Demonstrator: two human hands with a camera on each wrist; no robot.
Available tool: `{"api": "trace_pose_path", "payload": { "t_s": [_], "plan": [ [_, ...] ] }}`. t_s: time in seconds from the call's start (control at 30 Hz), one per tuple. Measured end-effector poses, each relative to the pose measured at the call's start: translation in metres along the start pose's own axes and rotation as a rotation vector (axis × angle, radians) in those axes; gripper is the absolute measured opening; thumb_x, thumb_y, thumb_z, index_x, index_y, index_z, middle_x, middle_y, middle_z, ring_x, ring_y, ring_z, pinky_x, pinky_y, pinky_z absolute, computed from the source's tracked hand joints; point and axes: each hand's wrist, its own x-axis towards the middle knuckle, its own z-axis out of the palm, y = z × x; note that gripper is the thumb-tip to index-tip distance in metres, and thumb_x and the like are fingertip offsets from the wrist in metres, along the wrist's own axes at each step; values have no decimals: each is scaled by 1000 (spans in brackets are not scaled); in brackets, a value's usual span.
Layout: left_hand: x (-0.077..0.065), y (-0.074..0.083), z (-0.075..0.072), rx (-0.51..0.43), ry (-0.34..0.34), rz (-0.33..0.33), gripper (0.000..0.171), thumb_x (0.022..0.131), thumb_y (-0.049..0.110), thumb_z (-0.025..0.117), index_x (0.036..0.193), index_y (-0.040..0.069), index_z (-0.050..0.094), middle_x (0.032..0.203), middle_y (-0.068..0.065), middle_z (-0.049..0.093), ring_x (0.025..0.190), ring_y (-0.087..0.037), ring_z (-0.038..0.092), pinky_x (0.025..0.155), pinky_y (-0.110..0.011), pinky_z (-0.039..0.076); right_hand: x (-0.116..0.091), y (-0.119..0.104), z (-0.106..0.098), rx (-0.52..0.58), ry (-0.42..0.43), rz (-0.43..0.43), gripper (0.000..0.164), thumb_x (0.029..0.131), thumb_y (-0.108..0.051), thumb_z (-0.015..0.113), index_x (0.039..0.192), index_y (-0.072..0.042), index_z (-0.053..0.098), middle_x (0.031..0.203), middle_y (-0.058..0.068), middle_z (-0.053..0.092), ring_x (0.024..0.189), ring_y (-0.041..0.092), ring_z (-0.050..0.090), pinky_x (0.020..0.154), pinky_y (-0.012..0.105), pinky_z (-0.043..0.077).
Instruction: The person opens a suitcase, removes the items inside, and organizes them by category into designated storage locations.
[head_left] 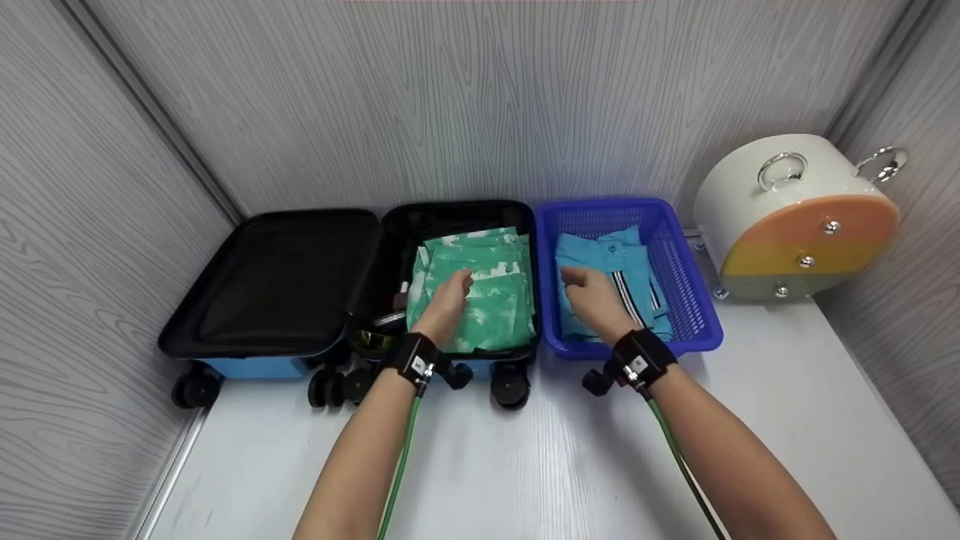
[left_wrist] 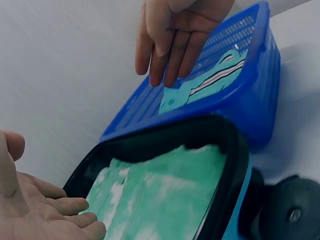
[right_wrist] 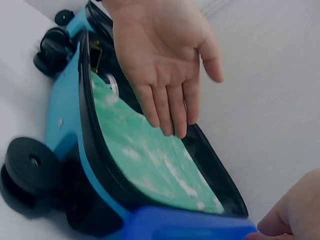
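My left hand (head_left: 448, 296) is over a folded green-and-white tie-dye garment (head_left: 487, 300) in the packed half of an open suitcase (head_left: 457, 210). Its fingers are straight, with the palm in plain sight in the right wrist view, and it holds nothing. To the right, my right hand (head_left: 595, 298) hovers above folded light-blue clothing (head_left: 611, 255) with black-and-white stripes, inside a blue plastic basket (head_left: 694, 300). The left wrist view shows this right hand (left_wrist: 180, 40) with extended fingers pointing down and nothing in them.
At the left lies the suitcase's other half (head_left: 277, 277), black inside, with wheels (head_left: 199, 388) toward me. Small items, including a dark red one (head_left: 400, 301), sit beside the green garment. A rounded white case (head_left: 772, 195) with coloured drawers and ring handles stands right of the basket, near the wall.
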Motion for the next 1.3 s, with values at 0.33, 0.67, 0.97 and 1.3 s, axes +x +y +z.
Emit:
{"api": "trace_pose_path", "payload": {
  "t_s": [0.33,0.67,0.97,1.3],
  "plan": [
    [-13,-12,-57,254,138,-40,64,108,32,39,165,10,17,171,-8,7,156,-29,7,124,-48,15,-4,-10,32,16,-73,-24,51,103,-6,37,153,-1,44,151,18,50,98,26,55,79,32,44],
    [-22,-29,-72,645,146,-130,54,104,32,49,143,-4,48,105,-14,51,78,-25,43,76,-39,38,-6,-3,42,72,-95,-23,51,101,1,35,151,6,43,148,26,50,135,36,51,89,37,45],
    [-12,-31,-51,1047,174,-205,49,100,53,58,82,7,63,81,-11,58,78,-27,55,72,-40,45,-4,-1,50,75,-83,-22,49,100,0,38,148,7,47,145,24,54,131,34,55,83,32,45],
    [-3,-37,-51,1047,271,-260,64,95,46,69,134,-4,63,144,-31,50,134,-50,42,105,-59,42,-6,2,53,114,-93,-11,49,100,-1,40,148,3,50,145,19,55,129,32,57,85,33,49]
  ]
}}
